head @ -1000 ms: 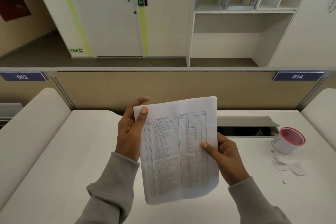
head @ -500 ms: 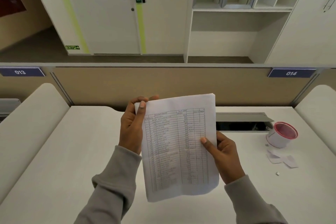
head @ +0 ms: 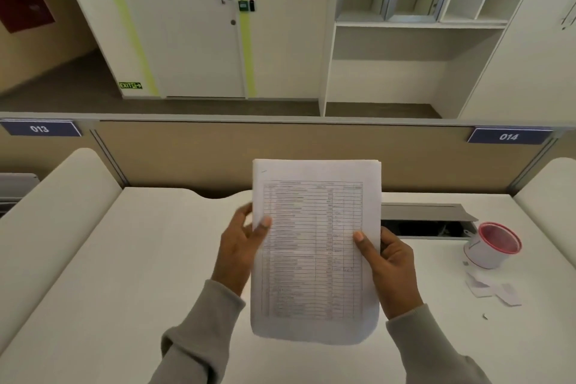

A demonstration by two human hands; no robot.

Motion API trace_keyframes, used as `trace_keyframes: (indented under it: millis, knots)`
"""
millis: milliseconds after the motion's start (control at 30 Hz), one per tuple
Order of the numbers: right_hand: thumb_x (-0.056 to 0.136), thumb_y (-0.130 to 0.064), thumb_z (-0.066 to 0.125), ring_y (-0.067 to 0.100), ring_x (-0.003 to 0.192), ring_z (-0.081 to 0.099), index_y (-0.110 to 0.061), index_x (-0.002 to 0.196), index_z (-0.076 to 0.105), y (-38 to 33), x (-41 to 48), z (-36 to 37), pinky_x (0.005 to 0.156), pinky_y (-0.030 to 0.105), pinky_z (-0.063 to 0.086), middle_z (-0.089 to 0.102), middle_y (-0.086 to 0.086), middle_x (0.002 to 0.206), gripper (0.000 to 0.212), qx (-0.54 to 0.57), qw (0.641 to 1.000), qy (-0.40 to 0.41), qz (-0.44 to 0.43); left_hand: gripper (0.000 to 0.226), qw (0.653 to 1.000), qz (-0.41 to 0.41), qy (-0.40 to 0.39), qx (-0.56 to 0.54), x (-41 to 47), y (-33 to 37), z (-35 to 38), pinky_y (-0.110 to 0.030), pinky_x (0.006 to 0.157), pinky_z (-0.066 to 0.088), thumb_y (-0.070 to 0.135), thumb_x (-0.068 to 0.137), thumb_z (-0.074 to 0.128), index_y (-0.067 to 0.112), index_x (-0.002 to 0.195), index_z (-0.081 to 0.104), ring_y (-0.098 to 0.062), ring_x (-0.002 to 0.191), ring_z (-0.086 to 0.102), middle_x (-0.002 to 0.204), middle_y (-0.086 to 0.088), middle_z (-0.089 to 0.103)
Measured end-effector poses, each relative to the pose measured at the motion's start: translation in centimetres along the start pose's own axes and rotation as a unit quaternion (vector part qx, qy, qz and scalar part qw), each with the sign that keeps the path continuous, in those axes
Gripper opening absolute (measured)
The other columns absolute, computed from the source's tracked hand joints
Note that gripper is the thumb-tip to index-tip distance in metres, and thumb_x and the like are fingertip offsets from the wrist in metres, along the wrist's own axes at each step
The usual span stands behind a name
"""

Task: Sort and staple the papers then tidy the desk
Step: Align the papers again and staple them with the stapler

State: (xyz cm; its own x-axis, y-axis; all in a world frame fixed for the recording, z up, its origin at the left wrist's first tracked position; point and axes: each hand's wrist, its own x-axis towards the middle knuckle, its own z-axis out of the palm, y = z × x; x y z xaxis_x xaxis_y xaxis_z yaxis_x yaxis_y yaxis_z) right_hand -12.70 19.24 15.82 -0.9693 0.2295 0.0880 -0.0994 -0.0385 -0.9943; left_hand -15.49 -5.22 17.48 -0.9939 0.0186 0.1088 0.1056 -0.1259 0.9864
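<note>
Centrally, both hands hold a stack of papers (head: 316,246) upright above the desk (head: 124,259): left hand (head: 238,251) pinches its left edge, right hand (head: 389,268) grips its right edge.

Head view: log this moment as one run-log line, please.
left hand grips paper stack left edge | right hand grips right edge | stack held upright above desk | red-rimmed cup, paper scraps on desk, right

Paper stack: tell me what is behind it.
Visible past the paper stack: desk, partition, cable slot. Hidden behind it: fingertips of left hand and right hand, and whatever desk lies there.
</note>
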Motion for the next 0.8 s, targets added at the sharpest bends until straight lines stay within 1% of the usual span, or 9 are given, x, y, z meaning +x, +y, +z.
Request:
trace_keyframes:
  millis: [100, 233, 333, 433, 567, 633, 667, 733, 800]
  knots:
    - [0.089, -0.021, 0.066, 0.022, 0.085, 0.074, -0.016, 0.105, 0.070, 0.3, 1.3, 0.4, 0.063, 0.028, 0.060, 0.076, -0.002, 0.098, 0.017, 0.003, 1.000, 0.004, 0.007, 0.016, 0.998, -0.021, -0.007, 0.057, -1.2, -2.9, -0.3, -0.025, 0.073, 0.059, 0.029, 0.094, 0.062, 0.030, 0.109, 0.066, -0.020, 0.097, 0.072, 0.109, 0.005, 0.074]
    - [0.088, -0.015, 0.069, 0.022, 0.092, 0.073, -0.016, 0.114, 0.065, 1.5, 2.3, 0.7, 0.072, 0.037, 0.062, 0.075, -0.002, 0.105, 0.027, -0.003, 0.998, -0.045, 0.047, 0.017, 0.997, -0.048, 0.033, 0.049, -1.1, -4.4, -0.4, -0.031, 0.076, 0.060, 0.023, 0.099, 0.057, 0.018, 0.112, 0.066, -0.022, 0.097, 0.072, 0.107, 0.001, 0.074]
    - [0.085, -0.008, 0.070, 0.021, 0.099, 0.071, -0.019, 0.119, 0.061, 3.6, 2.3, 0.7, 0.081, 0.040, 0.060, 0.073, -0.003, 0.110, 0.037, -0.027, 0.992, -0.092, 0.077, 0.019, 0.997, -0.044, 0.047, 0.049, -0.3, -4.8, -0.9, -0.031, 0.077, 0.060, 0.023, 0.099, 0.055, 0.015, 0.114, 0.065, -0.021, 0.097, 0.072, 0.108, -0.001, 0.074]
    - [0.085, -0.004, 0.070, 0.019, 0.099, 0.071, -0.019, 0.116, 0.063, 6.0, 2.5, 1.0, 0.082, 0.036, 0.060, 0.074, -0.005, 0.108, 0.034, -0.049, 0.990, -0.099, 0.087, 0.019, 0.995, -0.043, 0.072, 0.054, 0.9, -5.5, -1.6, -0.030, 0.078, 0.060, 0.024, 0.100, 0.055, 0.018, 0.115, 0.064, -0.017, 0.098, 0.072, 0.108, 0.002, 0.074]
    - [0.086, -0.004, 0.069, 0.013, 0.091, 0.073, -0.018, 0.110, 0.066, 8.4, 3.9, 2.1, 0.072, 0.024, 0.059, 0.076, -0.006, 0.102, 0.029, -0.065, 0.991, -0.062, 0.101, 0.021, 0.992, -0.057, 0.083, 0.081, 2.7, -7.5, -2.0, -0.023, 0.073, 0.059, 0.030, 0.099, 0.058, 0.028, 0.119, 0.059, -0.010, 0.097, 0.071, 0.106, 0.013, 0.072]
    - [0.087, -0.003, 0.068, 0.012, 0.088, 0.073, -0.017, 0.110, 0.066, 9.5, 4.8, 2.7, 0.069, 0.019, 0.058, 0.075, -0.005, 0.102, 0.027, -0.083, 0.990, -0.047, 0.108, 0.030, 0.988, -0.082, 0.080, 0.108, 3.4, -9.4, -2.1, -0.025, 0.078, 0.060, 0.030, 0.097, 0.061, 0.030, 0.126, 0.054, -0.010, 0.100, 0.069, 0.112, 0.014, 0.069]
    - [0.087, -0.002, 0.067, 0.013, 0.087, 0.072, -0.014, 0.111, 0.066, 10.1, 5.2, 3.0, 0.070, 0.015, 0.056, 0.074, -0.003, 0.102, 0.027, -0.095, 0.988, -0.041, 0.111, 0.035, 0.985, -0.093, 0.078, 0.126, 3.5, -10.3, -2.2, -0.024, 0.082, 0.058, 0.028, 0.096, 0.063, 0.029, 0.130, 0.051, -0.009, 0.103, 0.067, 0.116, 0.013, 0.067]
    - [0.087, -0.001, 0.066, 0.016, 0.090, 0.070, -0.010, 0.112, 0.064, 11.5, 5.9, 3.4, 0.074, 0.008, 0.051, 0.072, 0.001, 0.102, 0.026, -0.138, 0.982, -0.022, 0.124, 0.042, 0.977, -0.115, 0.064, 0.166, 3.5, -12.6, -2.4, -0.011, 0.083, 0.051, 0.023, 0.096, 0.064, 0.028, 0.135, 0.047, -0.009, 0.108, 0.064, 0.119, 0.014, 0.064]
    - [0.086, -0.001, 0.065, 0.023, 0.095, 0.068, -0.009, 0.110, 0.063, 12.9, 6.3, 3.7, 0.079, 0.021, 0.053, 0.069, 0.003, 0.101, 0.025, -0.177, 0.974, -0.013, 0.139, 0.049, 0.967, -0.141, 0.049, 0.207, 3.1, -14.7, -2.5, -0.002, 0.080, 0.043, 0.020, 0.095, 0.064, 0.027, 0.139, 0.044, -0.010, 0.109, 0.061, 0.122, 0.012, 0.062]
